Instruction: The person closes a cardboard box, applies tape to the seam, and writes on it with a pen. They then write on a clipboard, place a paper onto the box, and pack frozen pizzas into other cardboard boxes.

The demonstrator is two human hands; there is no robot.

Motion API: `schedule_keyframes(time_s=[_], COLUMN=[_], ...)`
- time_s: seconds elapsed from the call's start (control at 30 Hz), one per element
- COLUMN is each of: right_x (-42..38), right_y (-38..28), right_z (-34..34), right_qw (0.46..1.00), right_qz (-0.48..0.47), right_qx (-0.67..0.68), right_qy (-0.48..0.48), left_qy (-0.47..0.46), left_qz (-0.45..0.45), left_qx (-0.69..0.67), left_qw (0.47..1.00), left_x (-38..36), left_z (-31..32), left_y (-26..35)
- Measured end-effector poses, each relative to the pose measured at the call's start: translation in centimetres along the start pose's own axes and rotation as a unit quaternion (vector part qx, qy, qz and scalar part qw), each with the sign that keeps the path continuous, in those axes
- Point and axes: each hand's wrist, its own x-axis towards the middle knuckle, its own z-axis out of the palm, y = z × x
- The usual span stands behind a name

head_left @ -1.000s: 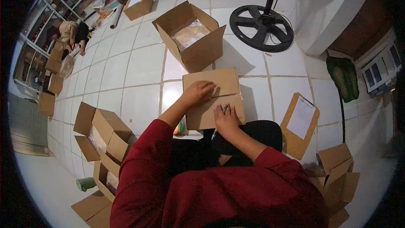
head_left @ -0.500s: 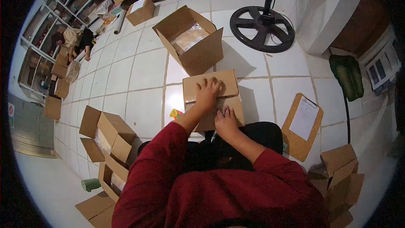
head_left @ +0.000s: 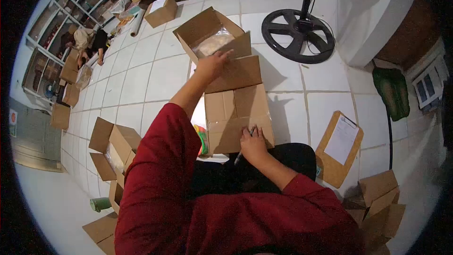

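Note:
A cardboard box (head_left: 239, 134) sits in front of my knees, taped along its near part, with its far flap (head_left: 240, 75) standing up. My left hand (head_left: 212, 66) is at the upper left edge of that flap, fingers stretched out toward the right and partly blurred. It is also beside the near wall of an open carton (head_left: 238, 45) holding a clear plastic bag of yellowish contents (head_left: 214, 42). My right hand (head_left: 253, 142) rests on the near part of the box, closed around a pen (head_left: 239, 157) that points down toward my lap.
A clipboard with paper (head_left: 340, 140) lies to the right. Beyond stands a black round fan base (head_left: 298, 38). Open cartons (head_left: 113, 146) are at my left, others (head_left: 380, 203) at my right. A colourful item (head_left: 203, 139) lies left of the box. Other people sit near the shelves.
The box's far flap has gone from lying flat to standing up. My left hand has moved forward from the box top to the flap's edge. My right hand stays on the box with the pen.

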Motion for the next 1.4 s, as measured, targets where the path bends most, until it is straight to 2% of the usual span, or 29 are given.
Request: schedule_keyframes(time_s=[0.03, 0.07, 0.1, 0.17, 0.23, 0.27, 0.3, 0.33, 0.37, 0.43, 0.47, 0.5, 0.53, 0.57, 0.63, 0.67, 0.7, 0.77, 0.83, 0.9, 0.97, 1.03, 1.23, 1.4], right_x=[0.0, 0.0, 0.2, 0.3, 0.0, 0.2, 0.4, 0.7, 1.2, 1.9, 1.8, 1.4, 1.3, 1.7, 2.5, 2.7, 2.8, 2.5, 2.1, 1.8, 1.8, 1.9, 2.0, 2.1], right_y=[0.0, 0.0, 0.2, 0.6, 1.2, 1.6, 2.2, 2.9, 4.0, 7.3, 8.8, 9.8, 10.7, 10.8, 10.5, 10.0, 10.1, 10.2, 10.0, 9.8, 9.6, 9.1, 8.8, 8.7], right_z=[-0.6, -1.1, -1.4, -1.5, -1.2, -1.3, -1.6, -2.2, -2.7, -2.5, -2.3, -1.9, -0.7, 0.5, 1.4, 1.3, 1.1, 0.6, 0.5, 0.7, 1.2, 1.4, 1.5, 1.8], right_qw=[1.000, 1.000, 1.000, 1.000, 0.998, 0.995, 0.995, 0.947, 0.845, 0.858, 0.751, 0.599, 0.447, 0.444, 0.415, 0.457, 0.460, 0.496, 0.482, 0.464, 0.479, 0.476, 0.483, 0.470], right_qz=[0.001, 0.001, 0.001, -0.004, 0.000, 0.000, 0.000, 0.113, 0.218, 0.199, 0.312, 0.409, 0.397, 0.402, 0.367, 0.349, 0.346, 0.400, 0.427, 0.450, 0.427, 0.442, 0.411, 0.414], right_qx=[-0.003, -0.006, -0.003, 0.018, 0.065, 0.104, 0.101, 0.290, 0.462, 0.287, 0.467, 0.622, 0.726, 0.726, 0.761, 0.743, 0.744, 0.691, 0.689, 0.701, 0.701, 0.701, 0.715, 0.724], right_qy=[0.002, 0.003, 0.003, -0.012, -0.015, -0.007, -0.012, 0.073, 0.156, 0.377, 0.347, 0.294, 0.340, 0.338, 0.337, 0.342, 0.339, 0.342, 0.332, 0.301, 0.313, 0.295, 0.294, 0.290], left_qy=[0.165, 0.318, 0.316, 0.284, 0.283, 0.148, 0.009, 0.011, 0.072, 0.194, 0.251, 0.300, 0.259, 0.219, 0.105, 0.106, 0.110, 0.115, 0.017, 0.012, 0.004, -0.016, 0.026, 0.017], left_qz=[0.098, 0.191, 0.190, 0.112, 0.105, 0.040, -0.027, -0.026, -0.009, 0.030, 0.053, 0.074, 0.118, 0.158, 0.110, 0.106, 0.079, 0.051, 0.054, 0.063, 0.073, 0.040, 0.050, 0.047], left_qx=[0.149, 0.291, 0.292, 0.177, 0.160, 0.174, 0.182, 0.177, 0.150, 0.098, 0.075, 0.052, -0.010, -0.074, -0.085, -0.087, -0.094, -0.100, -0.160, -0.173, -0.185, -0.190, -0.168, -0.183], left_qw=[0.970, 0.882, 0.882, 0.936, 0.940, 0.973, 0.983, 0.984, 0.986, 0.976, 0.964, 0.950, 0.959, 0.960, 0.985, 0.985, 0.986, 0.987, 0.986, 0.983, 0.980, 0.981, 0.984, 0.982], left_x=[-0.1, -0.1, -0.1, -0.2, 0.5, 0.9, 0.8, 0.6, 0.2, -0.7, -1.2, -2.3, -4.2, -6.1, -8.6, -9.6, -10.3, -10.5, -9.4, -9.6, -9.9, -10.3, -10.4, -10.8], left_z=[1.4, 2.8, 4.0, 6.8, 7.3, 7.3, 7.2, 7.6, 8.1, 9.5, 10.3, 11.1, 11.0, 10.8, 12.6, 13.0, 13.1, 13.0, 12.9, 12.8, 12.3, 11.7, 12.7, 12.4], left_y=[-0.6, -1.2, -1.5, -1.8, -1.4, -1.1, -0.7, -0.6, -0.3, 0.5, 0.7, 0.8, 2.0, 3.7, 6.6, 7.5, 8.2, 8.2, 7.8, 7.9, 8.2, 8.4, 8.1, 8.3])
